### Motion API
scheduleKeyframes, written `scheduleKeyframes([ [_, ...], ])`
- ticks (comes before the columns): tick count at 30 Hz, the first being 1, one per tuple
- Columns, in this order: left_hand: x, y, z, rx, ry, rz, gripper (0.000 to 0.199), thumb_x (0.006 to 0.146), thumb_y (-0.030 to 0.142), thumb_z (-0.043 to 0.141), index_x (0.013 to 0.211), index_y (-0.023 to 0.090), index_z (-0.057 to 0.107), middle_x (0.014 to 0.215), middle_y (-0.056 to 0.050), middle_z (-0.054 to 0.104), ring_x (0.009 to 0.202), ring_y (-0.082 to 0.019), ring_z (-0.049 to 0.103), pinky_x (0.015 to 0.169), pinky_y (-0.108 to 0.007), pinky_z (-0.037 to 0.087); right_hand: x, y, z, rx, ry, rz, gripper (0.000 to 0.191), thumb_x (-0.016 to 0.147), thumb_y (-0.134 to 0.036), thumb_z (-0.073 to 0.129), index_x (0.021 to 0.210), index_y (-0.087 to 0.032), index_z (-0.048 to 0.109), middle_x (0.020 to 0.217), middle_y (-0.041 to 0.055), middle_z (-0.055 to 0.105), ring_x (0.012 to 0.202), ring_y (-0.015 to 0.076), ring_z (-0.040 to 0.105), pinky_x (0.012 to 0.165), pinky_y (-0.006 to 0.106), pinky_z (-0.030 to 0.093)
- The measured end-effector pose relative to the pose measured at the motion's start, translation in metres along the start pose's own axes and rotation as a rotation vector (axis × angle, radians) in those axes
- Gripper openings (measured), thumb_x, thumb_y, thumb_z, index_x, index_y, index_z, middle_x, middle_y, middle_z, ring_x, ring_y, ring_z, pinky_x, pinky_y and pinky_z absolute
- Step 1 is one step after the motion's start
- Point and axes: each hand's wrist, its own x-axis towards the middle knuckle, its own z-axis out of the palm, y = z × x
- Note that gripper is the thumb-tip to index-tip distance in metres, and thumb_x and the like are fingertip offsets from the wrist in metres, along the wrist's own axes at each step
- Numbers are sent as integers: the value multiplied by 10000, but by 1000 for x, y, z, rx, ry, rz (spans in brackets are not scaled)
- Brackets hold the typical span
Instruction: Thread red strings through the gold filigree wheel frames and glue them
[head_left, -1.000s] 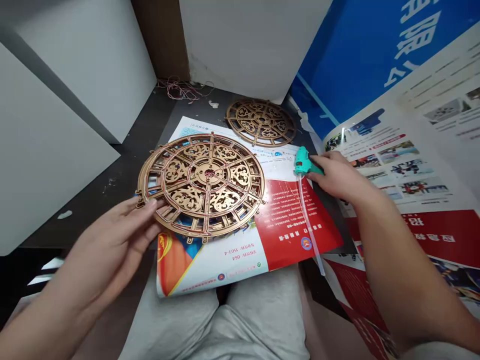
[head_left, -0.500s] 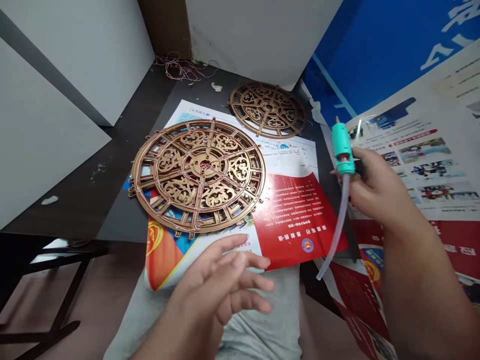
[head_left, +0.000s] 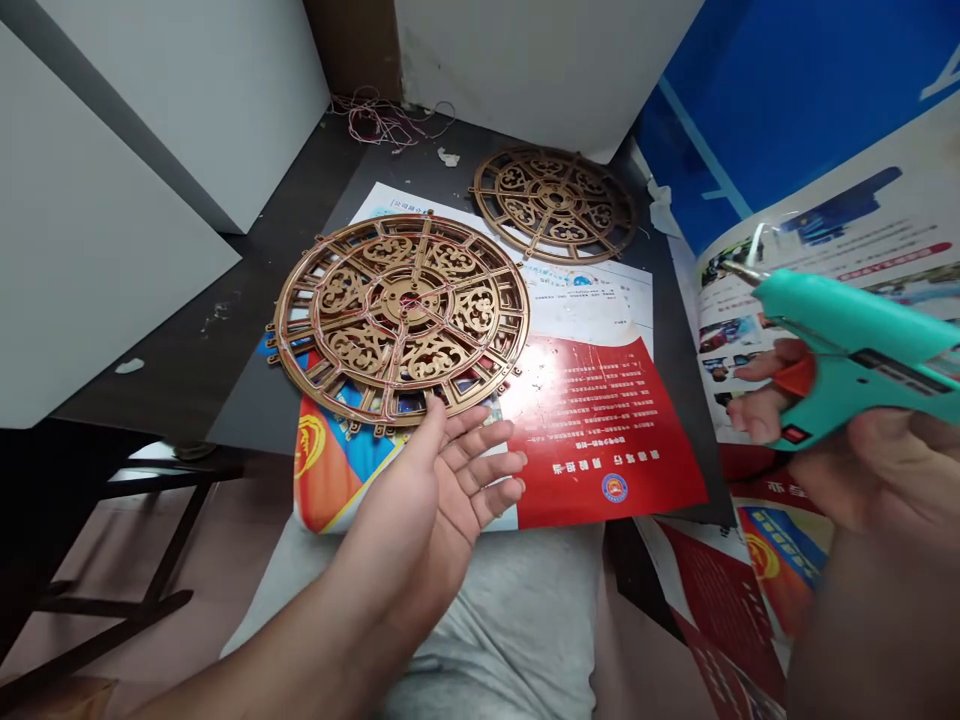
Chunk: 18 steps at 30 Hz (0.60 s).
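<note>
A large round fretwork wheel of gold-brown laser-cut wood [head_left: 397,320] lies flat on a red and white printed leaflet [head_left: 592,430]. My left hand [head_left: 427,500] is open, palm up, with its fingers spread. Its index fingertip is at the wheel's lower rim. A teal hot glue gun [head_left: 847,340] is held up at the right in my right hand [head_left: 877,470], its metal nozzle pointing left. Its glue stick is out of sight. A smaller matching wooden wheel [head_left: 553,205] lies farther back, beyond the leaflet's top edge.
A dark tabletop [head_left: 277,260] carries these things, with a tangle of thin wires [head_left: 390,120] at the back. White panels [head_left: 112,230] stand at the left. An open brochure [head_left: 765,570] lies at the right, before a blue board. My grey-clad lap shows below.
My left hand has let go of the large wheel, which now lies on the leaflet. My right hand has lifted the glue gun and moved it right, closer to the camera.
</note>
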Motion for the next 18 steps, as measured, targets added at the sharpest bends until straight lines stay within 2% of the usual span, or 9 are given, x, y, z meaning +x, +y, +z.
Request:
scheduleKeyframes([
  [2,-3,2,2,33,-12,4,362,1089,413,497,1089,110,694,995,-159,782,633,-183,745,518,-269,632,-1,7,4,228,-66,48,381,893,-452,710,1257,-370,785,1134,146,696,678,250,640,575,494,560],
  [4,-5,3,3,59,-22,22,361,1096,382,495,1128,74,679,996,-158,782,639,-178,748,533,-270,637,-1,14,10,345,-102,57,427,890,-415,724,1305,-322,764,1157,123,679,681,223,624,625,474,564],
  [9,-4,1,4,51,-24,94,367,1103,382,491,1109,66,677,928,-111,773,626,-153,737,538,-259,637,-5,28,19,365,-152,32,413,948,-386,682,1345,-290,740,1154,98,677,739,189,623,723,394,530],
  [15,-1,-5,4,76,5,126,323,1101,290,503,1007,56,705,881,-75,756,614,-134,724,536,-252,633,-13,36,22,400,-208,-1,394,951,-363,702,1337,-299,750,1264,92,679,792,186,614,861,408,500],
  [18,-2,-7,3,96,16,131,316,1091,279,524,969,60,715,867,-79,758,611,-140,728,526,-250,628,-15,38,24,365,-225,13,369,950,-389,712,1305,-301,758,1149,90,717,853,220,621,862,420,487],
])
